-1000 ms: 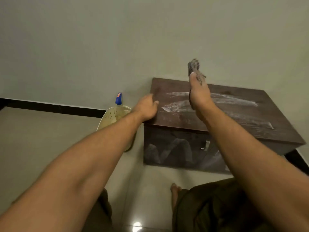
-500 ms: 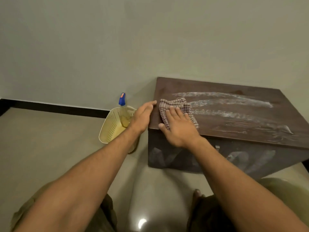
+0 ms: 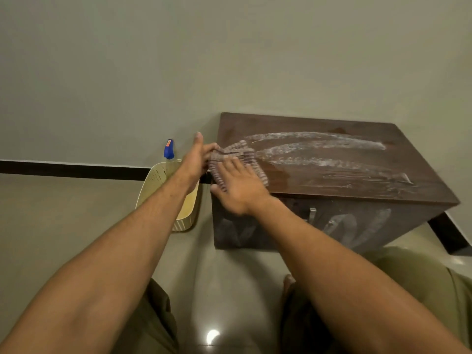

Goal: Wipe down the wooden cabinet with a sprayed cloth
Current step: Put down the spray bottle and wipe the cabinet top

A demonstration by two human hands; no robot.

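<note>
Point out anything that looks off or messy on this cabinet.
Whitish smeared streaks arc across the wooden cabinet top, with similar smears on its front. They look like wet wipe residue, not damage. The checked cloth lies bunched at the left corner under the right hand.

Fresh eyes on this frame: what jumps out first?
The dark wooden cabinet against the wall, its top streaked with long white smears running left to right. At its left front corner the right hand lies flat on a checked cloth, the left hand touching the cloth's edge. Left of the cabinet, a cream basket holds a blue-topped spray bottle.
</note>
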